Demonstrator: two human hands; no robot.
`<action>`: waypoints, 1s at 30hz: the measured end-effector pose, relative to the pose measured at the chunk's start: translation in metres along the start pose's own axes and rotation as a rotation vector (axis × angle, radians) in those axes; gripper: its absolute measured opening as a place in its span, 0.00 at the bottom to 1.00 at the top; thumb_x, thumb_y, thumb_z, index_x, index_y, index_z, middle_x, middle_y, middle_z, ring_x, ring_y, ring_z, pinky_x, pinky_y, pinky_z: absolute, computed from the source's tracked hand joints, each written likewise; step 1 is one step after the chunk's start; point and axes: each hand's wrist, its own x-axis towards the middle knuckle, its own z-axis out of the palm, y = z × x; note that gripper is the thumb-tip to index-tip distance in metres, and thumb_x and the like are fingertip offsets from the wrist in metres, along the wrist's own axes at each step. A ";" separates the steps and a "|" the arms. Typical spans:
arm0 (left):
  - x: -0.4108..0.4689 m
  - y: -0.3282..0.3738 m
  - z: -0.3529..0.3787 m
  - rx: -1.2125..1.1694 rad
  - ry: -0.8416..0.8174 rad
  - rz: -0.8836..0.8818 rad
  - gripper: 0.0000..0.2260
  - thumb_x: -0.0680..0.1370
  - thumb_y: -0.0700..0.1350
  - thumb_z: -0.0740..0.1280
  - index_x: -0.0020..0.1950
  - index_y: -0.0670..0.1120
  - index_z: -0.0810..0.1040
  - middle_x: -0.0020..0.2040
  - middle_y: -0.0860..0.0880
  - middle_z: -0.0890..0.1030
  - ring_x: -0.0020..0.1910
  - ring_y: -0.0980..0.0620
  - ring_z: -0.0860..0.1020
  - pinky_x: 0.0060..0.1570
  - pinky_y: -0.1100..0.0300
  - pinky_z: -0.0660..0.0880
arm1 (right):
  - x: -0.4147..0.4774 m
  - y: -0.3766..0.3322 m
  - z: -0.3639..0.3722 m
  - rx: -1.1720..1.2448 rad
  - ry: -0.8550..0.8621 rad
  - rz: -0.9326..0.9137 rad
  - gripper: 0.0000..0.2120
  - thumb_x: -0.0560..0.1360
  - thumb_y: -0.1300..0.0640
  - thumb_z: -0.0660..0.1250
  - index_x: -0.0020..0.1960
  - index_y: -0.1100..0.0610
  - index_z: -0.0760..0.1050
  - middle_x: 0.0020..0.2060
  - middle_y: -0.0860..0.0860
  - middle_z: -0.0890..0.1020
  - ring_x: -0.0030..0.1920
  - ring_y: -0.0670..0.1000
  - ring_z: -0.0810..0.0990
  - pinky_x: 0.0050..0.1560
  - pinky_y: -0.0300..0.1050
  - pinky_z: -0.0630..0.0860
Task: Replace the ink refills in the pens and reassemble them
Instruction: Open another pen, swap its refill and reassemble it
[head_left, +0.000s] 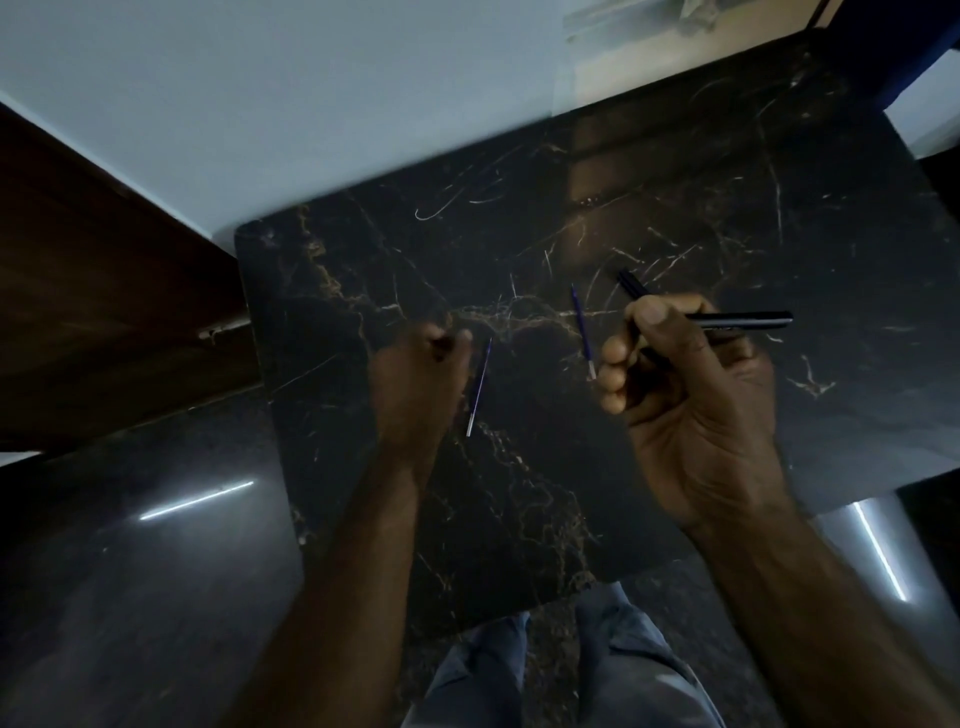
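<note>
Two thin blue ink refills lie on the dark marble table (519, 234). One refill (479, 387) rests just right of my left hand (421, 384), the other refill (582, 327) just left of my right hand (680, 384). My right hand is closed around a black pen (631, 286) whose end points up-left. A second black pen (743, 319) sticks out to the right from behind that hand; I cannot tell if it is held or lying on the table. My left hand is blurred, with fingers curled near the table surface and nothing visible in it.
The table's left edge (249, 312) borders a dark wooden panel (104, 291). A light wall (260, 104) rises behind. The near table edge (467, 618) sits above a person's legs in jeans (519, 675) and a glossy dark floor (130, 597).
</note>
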 end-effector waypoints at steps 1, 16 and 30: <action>-0.004 -0.010 -0.010 -0.035 0.053 -0.062 0.11 0.82 0.53 0.73 0.41 0.51 0.85 0.31 0.61 0.78 0.29 0.71 0.74 0.35 0.79 0.67 | 0.000 -0.001 -0.001 0.000 -0.003 0.005 0.05 0.82 0.63 0.65 0.46 0.61 0.75 0.34 0.53 0.82 0.31 0.49 0.81 0.29 0.41 0.77; -0.014 -0.048 -0.019 0.242 -0.199 -0.353 0.10 0.81 0.55 0.75 0.54 0.50 0.89 0.49 0.48 0.90 0.48 0.49 0.87 0.34 0.62 0.71 | 0.002 0.002 0.004 -0.030 -0.099 0.064 0.05 0.78 0.60 0.68 0.46 0.61 0.74 0.33 0.52 0.82 0.30 0.50 0.80 0.28 0.40 0.75; -0.003 -0.031 -0.028 -0.154 -0.070 -0.512 0.11 0.82 0.48 0.73 0.47 0.41 0.88 0.30 0.54 0.80 0.29 0.60 0.77 0.32 0.66 0.72 | 0.009 -0.010 -0.011 -0.057 -0.085 0.093 0.05 0.77 0.58 0.75 0.45 0.55 0.81 0.32 0.51 0.81 0.29 0.48 0.79 0.27 0.41 0.75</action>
